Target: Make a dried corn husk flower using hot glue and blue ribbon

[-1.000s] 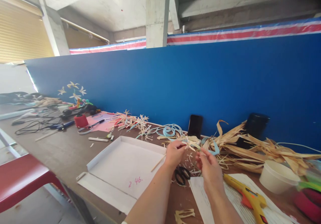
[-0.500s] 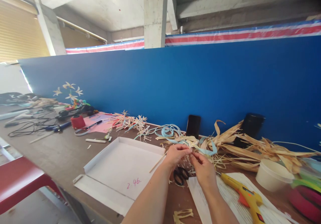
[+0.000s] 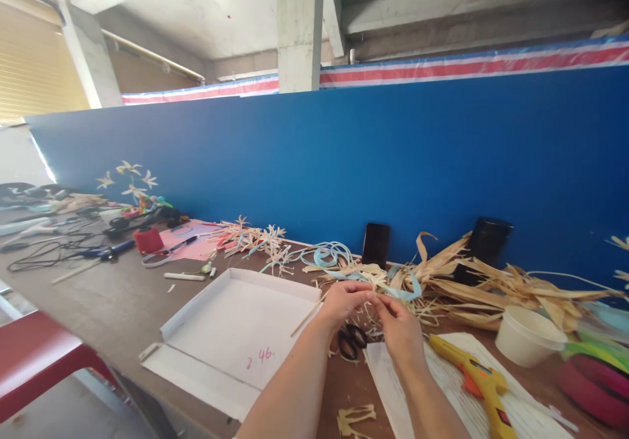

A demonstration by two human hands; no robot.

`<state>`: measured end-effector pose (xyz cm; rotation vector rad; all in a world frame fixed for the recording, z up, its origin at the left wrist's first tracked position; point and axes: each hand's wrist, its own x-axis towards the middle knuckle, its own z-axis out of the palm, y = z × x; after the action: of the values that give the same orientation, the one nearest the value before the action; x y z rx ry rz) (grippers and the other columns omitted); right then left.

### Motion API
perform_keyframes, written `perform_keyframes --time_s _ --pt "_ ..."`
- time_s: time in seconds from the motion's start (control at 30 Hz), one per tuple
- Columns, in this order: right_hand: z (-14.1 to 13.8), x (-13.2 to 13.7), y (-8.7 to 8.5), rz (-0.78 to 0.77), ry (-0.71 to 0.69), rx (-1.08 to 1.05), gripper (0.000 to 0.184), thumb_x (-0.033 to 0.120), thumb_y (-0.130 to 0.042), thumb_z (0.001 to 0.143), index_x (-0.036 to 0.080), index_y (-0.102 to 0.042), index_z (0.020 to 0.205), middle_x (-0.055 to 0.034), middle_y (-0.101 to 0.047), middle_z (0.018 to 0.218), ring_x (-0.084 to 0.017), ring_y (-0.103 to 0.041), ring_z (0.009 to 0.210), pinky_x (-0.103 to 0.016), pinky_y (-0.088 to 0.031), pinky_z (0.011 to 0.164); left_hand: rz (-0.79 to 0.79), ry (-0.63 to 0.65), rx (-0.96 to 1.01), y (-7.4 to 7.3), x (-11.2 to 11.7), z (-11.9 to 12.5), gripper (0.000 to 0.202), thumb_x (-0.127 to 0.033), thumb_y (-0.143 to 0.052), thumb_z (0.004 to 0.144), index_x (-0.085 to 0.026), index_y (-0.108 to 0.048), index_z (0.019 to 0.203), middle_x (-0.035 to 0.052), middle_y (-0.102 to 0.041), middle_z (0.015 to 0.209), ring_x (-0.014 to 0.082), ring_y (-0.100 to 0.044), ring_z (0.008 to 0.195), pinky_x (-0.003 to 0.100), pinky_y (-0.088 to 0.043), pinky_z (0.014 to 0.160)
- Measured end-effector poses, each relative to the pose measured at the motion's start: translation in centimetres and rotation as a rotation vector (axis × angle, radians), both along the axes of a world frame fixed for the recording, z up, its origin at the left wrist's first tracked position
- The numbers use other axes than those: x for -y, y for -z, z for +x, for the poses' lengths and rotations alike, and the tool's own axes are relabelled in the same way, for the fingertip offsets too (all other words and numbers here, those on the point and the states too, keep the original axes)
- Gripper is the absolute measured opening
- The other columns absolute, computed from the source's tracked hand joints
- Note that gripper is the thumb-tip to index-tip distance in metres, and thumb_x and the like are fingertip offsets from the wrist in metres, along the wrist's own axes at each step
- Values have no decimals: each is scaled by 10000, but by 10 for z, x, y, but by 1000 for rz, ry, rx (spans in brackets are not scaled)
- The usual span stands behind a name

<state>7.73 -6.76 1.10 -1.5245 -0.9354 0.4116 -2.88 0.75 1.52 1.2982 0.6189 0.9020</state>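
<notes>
My left hand [image 3: 341,305] is closed in a pinch on a thin wooden stick [image 3: 304,319] that slants down to the left over the white box lid [image 3: 236,334]. My right hand [image 3: 399,324] is closed too, fingertips meeting the left hand's at a small straw flower piece [image 3: 372,289] on the stick's top. Black scissors [image 3: 350,342] lie on the table just below both hands. A heap of dried straw leaves [image 3: 472,285] with pale blue ribbon [image 3: 328,255] sits right behind the hands.
A yellow glue gun [image 3: 474,380] lies on white paper at right, near a white cup [image 3: 528,336]. Two dark phones [image 3: 376,244] lean on the blue partition. Finished straw flowers [image 3: 255,237], red thread spool [image 3: 147,239], cables and tools lie at left. A red stool [image 3: 34,360] stands lower left.
My right hand has moved left and closed in on the left hand's fingertips. The view has drifted slightly rightward.
</notes>
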Motion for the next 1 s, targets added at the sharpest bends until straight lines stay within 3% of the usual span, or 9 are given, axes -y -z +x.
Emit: perform_keyframes --time_s 0.13,0.27,0.47,0.7,0.9,1.0 --pt "-1 0 -1 30 -8 59 379 531 -625 640 203 -712 809 -57 -694 786 -254 -604 741 -351 -432 709 57 -10 24 -1 0 0 365 -399 -737 573 -116 -698 800 8 -580 639 69 -444 534 206 -367 544" --pt "-2 1 -3 45 -15 97 345 509 -624 643 220 -716 806 -49 -690 772 -247 -601 731 -346 -441 705 226 -109 11 -4 -1 0 294 -404 -725 588 -126 -696 678 26 -603 694 112 -517 643 226 -417 643" --pt "-4 3 -5 124 -9 133 334 506 -616 647 221 -724 783 -62 -686 788 -250 -599 742 -354 -453 721 447 -183 -51 -9 0 -2 286 -426 -686 642 -140 -698 645 17 -566 633 125 -518 645 232 -422 645" --pt "-5 1 -4 146 1 134 333 490 -618 655 206 -723 793 -74 -689 814 -255 -600 783 -363 -442 754 548 -234 -26 -10 4 -2 228 -373 -675 675 -148 -692 637 22 -576 654 128 -527 661 231 -422 643" --pt "0 0 0 94 33 88 348 493 -618 646 208 -724 815 -75 -695 833 -261 -610 789 -359 -448 731 614 -164 -73 -12 8 -2 189 -336 -615 740 -168 -697 712 31 -592 731 150 -530 763 264 -421 759" --pt "2 0 2 89 53 58 353 478 -631 629 207 -727 833 -77 -697 816 -265 -614 781 -360 -452 726 619 -137 -109 -14 9 -2 179 -338 -636 718 -165 -682 714 24 -571 740 142 -511 750 250 -412 736"
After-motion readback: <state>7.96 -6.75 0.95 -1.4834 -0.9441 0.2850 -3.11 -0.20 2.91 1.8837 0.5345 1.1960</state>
